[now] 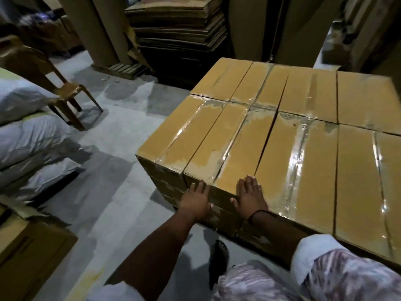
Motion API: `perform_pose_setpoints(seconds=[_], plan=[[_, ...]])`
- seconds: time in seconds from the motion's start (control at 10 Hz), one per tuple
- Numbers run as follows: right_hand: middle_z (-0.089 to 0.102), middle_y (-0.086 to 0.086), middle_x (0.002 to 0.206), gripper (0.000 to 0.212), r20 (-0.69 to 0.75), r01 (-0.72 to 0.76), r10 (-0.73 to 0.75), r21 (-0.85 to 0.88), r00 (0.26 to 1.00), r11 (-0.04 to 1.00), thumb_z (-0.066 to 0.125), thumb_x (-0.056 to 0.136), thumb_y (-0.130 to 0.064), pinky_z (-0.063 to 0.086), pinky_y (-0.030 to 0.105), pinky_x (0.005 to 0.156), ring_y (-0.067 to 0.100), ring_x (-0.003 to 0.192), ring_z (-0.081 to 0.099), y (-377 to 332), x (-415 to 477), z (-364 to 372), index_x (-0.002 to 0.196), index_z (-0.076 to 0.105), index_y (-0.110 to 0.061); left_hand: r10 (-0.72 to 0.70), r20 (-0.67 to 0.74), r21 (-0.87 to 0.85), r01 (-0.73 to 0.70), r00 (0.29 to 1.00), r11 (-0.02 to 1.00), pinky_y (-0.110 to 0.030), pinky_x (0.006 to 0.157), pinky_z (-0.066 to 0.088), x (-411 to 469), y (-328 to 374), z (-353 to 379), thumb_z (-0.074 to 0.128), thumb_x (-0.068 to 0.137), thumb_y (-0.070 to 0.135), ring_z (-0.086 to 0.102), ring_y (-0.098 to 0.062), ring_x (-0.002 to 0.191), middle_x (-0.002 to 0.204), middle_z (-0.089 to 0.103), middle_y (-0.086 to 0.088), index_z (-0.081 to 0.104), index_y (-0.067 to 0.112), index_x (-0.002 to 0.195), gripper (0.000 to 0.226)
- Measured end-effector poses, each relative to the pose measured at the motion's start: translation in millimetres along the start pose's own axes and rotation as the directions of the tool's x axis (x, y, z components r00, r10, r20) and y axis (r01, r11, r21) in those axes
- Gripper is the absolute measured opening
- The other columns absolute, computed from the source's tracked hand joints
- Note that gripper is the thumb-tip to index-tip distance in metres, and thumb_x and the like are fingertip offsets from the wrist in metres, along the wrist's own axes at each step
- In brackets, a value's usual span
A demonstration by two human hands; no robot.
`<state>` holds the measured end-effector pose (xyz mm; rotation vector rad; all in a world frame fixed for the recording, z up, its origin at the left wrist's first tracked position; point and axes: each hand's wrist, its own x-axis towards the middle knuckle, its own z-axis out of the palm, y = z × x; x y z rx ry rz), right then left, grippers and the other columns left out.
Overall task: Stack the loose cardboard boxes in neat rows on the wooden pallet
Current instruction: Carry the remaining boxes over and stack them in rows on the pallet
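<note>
Several taped brown cardboard boxes (pixel 282 131) stand packed in tight rows, several layers high; the pallet beneath is hidden. The near box second from the left (pixel 230 153) is under my hands. My left hand (pixel 196 202) lies flat against that box's near end at its top edge, fingers straight. On its top near the edge rests my right hand (pixel 249 195), palm down, fingers straight, thumb over the rim.
A brown plastic chair (pixel 54 83) stands at the left. White filled sacks (pixel 32 135) are piled at the far left. Flat cardboard sheets (pixel 178 29) are stacked behind. An open carton (pixel 28 246) sits at the lower left. Grey floor (pixel 121 131) lies between.
</note>
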<state>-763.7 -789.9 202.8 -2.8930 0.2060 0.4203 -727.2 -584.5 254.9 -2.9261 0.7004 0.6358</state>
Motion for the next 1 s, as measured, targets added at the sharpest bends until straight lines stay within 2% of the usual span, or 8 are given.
perform_pose_setpoints(seconds=[0.1, 0.2, 0.4, 0.5, 0.6, 0.7, 0.8, 1.0], plan=[[-0.016, 0.026, 0.164, 0.09, -0.031, -0.086, 0.085, -0.045, 0.996, 0.995, 0.036, 0.099, -0.059, -0.008, 0.057, 0.123, 0.045, 0.151, -0.018, -22, 15, 21, 0.16, -0.006, -0.008, 0.124, 0.035, 0.079, -0.126, 0.992, 0.989, -0.047, 0.124, 0.016, 27, -18, -8, 0.044, 0.104, 0.047, 0.004, -0.037, 0.156, 0.17, -0.007, -0.014, 0.005, 0.014, 0.163, 0.078], [-0.02, 0.027, 0.163, 0.091, -0.044, -0.119, 0.116, -0.074, 0.992, 0.99, 0.034, 0.099, -0.06, -0.01, 0.06, 0.121, 0.046, 0.15, -0.02, -28, 25, 26, 0.159, -0.009, -0.008, 0.181, 0.083, 0.122, -0.19, 0.98, 0.974, -0.047, 0.126, 0.012, 53, -26, -14, 0.044, 0.104, 0.046, 0.0, -0.036, 0.156, 0.169, -0.012, -0.015, 0.0, 0.012, 0.162, 0.08], [-0.028, 0.023, 0.16, 0.09, 0.008, -0.059, 0.06, -0.093, 0.998, 0.994, 0.012, 0.097, -0.071, -0.014, 0.057, 0.12, 0.04, 0.148, -0.03, -20, 49, 21, 0.158, -0.016, -0.012, 0.245, 0.285, 0.165, -0.299, 0.927, 0.94, -0.049, 0.126, 0.006, 89, -29, -7, 0.048, 0.102, 0.05, -0.01, -0.037, 0.155, 0.167, -0.019, -0.013, -0.013, 0.011, 0.16, 0.092], [-0.031, 0.02, 0.16, 0.093, 0.049, -0.042, 0.047, -0.098, 0.998, 0.994, 0.006, 0.093, -0.077, -0.017, 0.053, 0.121, 0.037, 0.147, -0.033, -16, 47, 18, 0.159, -0.017, -0.015, 0.271, 0.312, 0.192, -0.34, 0.91, 0.921, -0.049, 0.126, 0.007, 92, -33, -8, 0.05, 0.1, 0.051, -0.01, -0.035, 0.155, 0.167, -0.02, -0.011, -0.013, 0.012, 0.16, 0.095], [-0.028, 0.018, 0.162, 0.095, 0.054, -0.054, 0.059, -0.093, 0.997, 0.994, 0.0, 0.09, -0.078, -0.017, 0.051, 0.121, 0.035, 0.149, -0.03, -19, 43, 11, 0.16, -0.015, -0.015, 0.299, 0.29, 0.213, -0.366, 0.909, 0.906, -0.048, 0.126, 0.008, 88, -37, -12, 0.05, 0.1, 0.052, -0.008, -0.034, 0.156, 0.168, -0.018, -0.01, -0.012, 0.013, 0.16, 0.095], [-0.022, 0.017, 0.165, 0.089, 0.023, -0.13, 0.131, -0.022, 0.991, 0.991, 0.013, 0.097, -0.072, -0.015, 0.048, 0.123, 0.033, 0.152, -0.024, -27, 27, 0, 0.161, -0.011, -0.015, 0.358, 0.255, 0.23, -0.416, 0.898, 0.88, -0.047, 0.126, 0.007, 75, -49, -11, 0.05, 0.1, 0.053, -0.008, -0.033, 0.156, 0.168, -0.018, -0.01, -0.012, 0.014, 0.161, 0.095], [-0.023, 0.015, 0.165, 0.088, -0.005, -0.22, 0.22, 0.036, 0.975, 0.975, 0.018, 0.098, -0.071, -0.014, 0.048, 0.123, 0.033, 0.152, -0.024, -37, 6, -5, 0.161, -0.011, -0.016, 0.38, 0.227, 0.245, -0.43, 0.897, 0.869, -0.047, 0.127, 0.007, 58, -56, -12, 0.051, 0.099, 0.053, -0.01, -0.033, 0.155, 0.167, -0.019, -0.01, -0.012, 0.015, 0.161, 0.096], [-0.026, 0.015, 0.164, 0.09, -0.117, -0.305, 0.304, 0.009, 0.945, 0.952, 0.021, 0.098, -0.071, -0.015, 0.051, 0.122, 0.035, 0.15, -0.027, -68, -24, -43, 0.159, -0.016, -0.017, 0.459, 0.056, 0.254, -0.458, 0.887, 0.852, -0.047, 0.126, 0.01, 29, -71, -56, 0.056, 0.096, 0.054, -0.008, -0.032, 0.156, 0.166, -0.022, -0.008, -0.012, 0.019, 0.16, 0.1]])
